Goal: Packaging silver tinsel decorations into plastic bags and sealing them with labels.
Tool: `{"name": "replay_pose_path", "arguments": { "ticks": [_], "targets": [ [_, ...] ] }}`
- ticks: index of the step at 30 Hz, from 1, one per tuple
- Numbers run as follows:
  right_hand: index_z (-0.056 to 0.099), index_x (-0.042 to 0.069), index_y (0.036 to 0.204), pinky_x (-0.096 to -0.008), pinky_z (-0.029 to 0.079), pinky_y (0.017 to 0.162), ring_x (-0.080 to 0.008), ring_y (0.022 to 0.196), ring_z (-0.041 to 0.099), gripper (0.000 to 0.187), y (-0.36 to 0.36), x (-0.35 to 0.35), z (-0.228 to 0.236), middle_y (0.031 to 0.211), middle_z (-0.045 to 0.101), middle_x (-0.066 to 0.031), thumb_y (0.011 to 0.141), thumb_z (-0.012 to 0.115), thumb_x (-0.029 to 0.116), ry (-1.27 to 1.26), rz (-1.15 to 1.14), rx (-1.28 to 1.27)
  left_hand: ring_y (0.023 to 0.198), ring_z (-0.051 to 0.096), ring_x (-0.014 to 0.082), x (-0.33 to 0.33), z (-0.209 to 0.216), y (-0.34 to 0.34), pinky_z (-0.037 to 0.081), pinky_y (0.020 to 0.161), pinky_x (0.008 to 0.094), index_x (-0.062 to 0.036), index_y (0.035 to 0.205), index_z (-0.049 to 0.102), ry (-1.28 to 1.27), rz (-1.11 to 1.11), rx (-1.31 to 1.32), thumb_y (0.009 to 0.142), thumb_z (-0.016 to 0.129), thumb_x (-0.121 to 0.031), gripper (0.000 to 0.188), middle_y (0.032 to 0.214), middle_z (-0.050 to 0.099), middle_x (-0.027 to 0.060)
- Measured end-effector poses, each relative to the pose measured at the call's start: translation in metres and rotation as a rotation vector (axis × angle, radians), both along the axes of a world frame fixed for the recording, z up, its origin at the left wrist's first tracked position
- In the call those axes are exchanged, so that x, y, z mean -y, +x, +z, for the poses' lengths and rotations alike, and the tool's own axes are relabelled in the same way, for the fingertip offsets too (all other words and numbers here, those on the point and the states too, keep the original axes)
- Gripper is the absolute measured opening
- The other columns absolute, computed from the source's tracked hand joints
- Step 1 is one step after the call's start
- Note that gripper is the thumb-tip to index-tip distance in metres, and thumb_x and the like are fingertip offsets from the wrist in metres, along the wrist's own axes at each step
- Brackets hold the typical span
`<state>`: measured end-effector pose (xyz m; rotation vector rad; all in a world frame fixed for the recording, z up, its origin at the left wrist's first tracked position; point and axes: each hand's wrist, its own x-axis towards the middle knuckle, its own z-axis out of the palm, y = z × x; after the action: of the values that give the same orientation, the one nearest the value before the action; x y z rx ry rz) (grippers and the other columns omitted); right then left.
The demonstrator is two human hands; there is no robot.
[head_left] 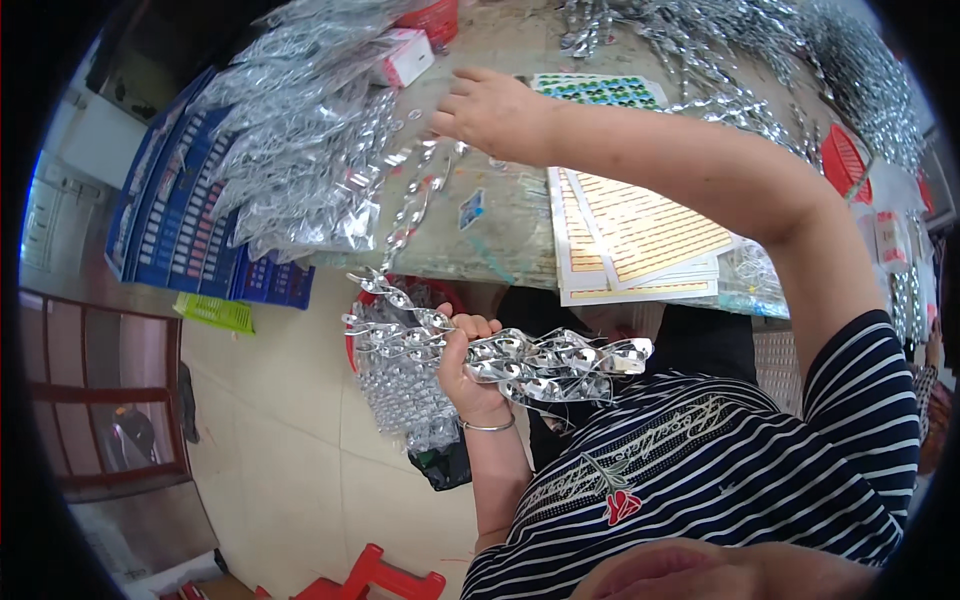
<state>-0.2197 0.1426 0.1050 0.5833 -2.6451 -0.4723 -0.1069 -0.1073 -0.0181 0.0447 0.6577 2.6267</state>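
The left hand, at the middle of the frame, is closed around a bundle of twisted silver strips, which juts out to both sides of the fist. The right hand, at upper centre, is over the surface, fingers slightly bent; whether it grips anything I cannot tell. Just below it lies a loose silver strand. Right of that strand are sheets with yellowish rows, and above them a green-and-blue patterned sheet. Clear-wrapped silver pieces are heaped at upper left, beside a blue crate. More silver strips pile up at upper right. Below the surface's edge, left of centre, hang shiny silver pieces. A red stool shows at the bottom.
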Motion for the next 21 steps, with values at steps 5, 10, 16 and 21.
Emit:
{"name": "replay_pose_path", "arguments": {
  "ticks": [5,10,16,21],
  "targets": [
    [0.052,0.005,0.105,-0.0407,0.047,0.083,-0.0281,0.091,0.06,0.021,0.077,0.022,0.062,0.092,0.06,-0.0105,0.085,0.055,0.012,-0.306,0.047,-0.081,0.08,0.05,0.0183,-0.025,0.02,0.004,0.048,0.084,0.0406,-0.009,0.116,0.046,0.057,-0.101,-0.034,0.087,0.053,-0.007,0.029,0.081,0.049,0.0036],
    [0.052,0.002,0.1,-0.0457,0.05,0.067,-0.0367,0.079,0.063,0.016,0.148,0.022,0.013,0.082,0.061,-0.0177,0.086,0.052,0.011,-0.731,-0.043,0.215,0.08,0.054,0.0189,-0.054,0.033,0.012,0.05,0.078,0.0352,-0.004,0.113,0.048,-0.052,-0.14,-0.038,0.09,0.052,-0.011,0.024,0.086,0.053,0.0052],
    [0.054,0.001,0.094,-0.0469,0.046,0.068,-0.0401,0.079,0.06,0.014,0.134,-0.028,-0.043,0.083,0.06,-0.0206,0.092,0.048,0.013,-0.82,-0.337,0.168,0.082,0.063,0.0219,-0.072,-0.016,-0.02,0.053,0.074,0.0331,0.0009,0.106,0.055,-0.229,-0.169,-0.056,0.091,0.053,-0.012,0.02,0.094,0.062,0.0122],
    [0.052,0.001,0.104,-0.0467,0.045,0.078,-0.0426,0.089,0.059,0.024,0.149,-0.029,-0.03,0.092,0.061,-0.0253,0.097,0.044,0.022,-0.847,-0.4,0.252,0.081,0.064,0.0174,-0.078,-0.019,-0.021,0.05,0.075,0.0303,0.0026,0.085,0.065,-0.458,-0.031,-0.436,0.084,0.057,-0.007,0.013,0.083,0.064,0.0088]
  ]
}}
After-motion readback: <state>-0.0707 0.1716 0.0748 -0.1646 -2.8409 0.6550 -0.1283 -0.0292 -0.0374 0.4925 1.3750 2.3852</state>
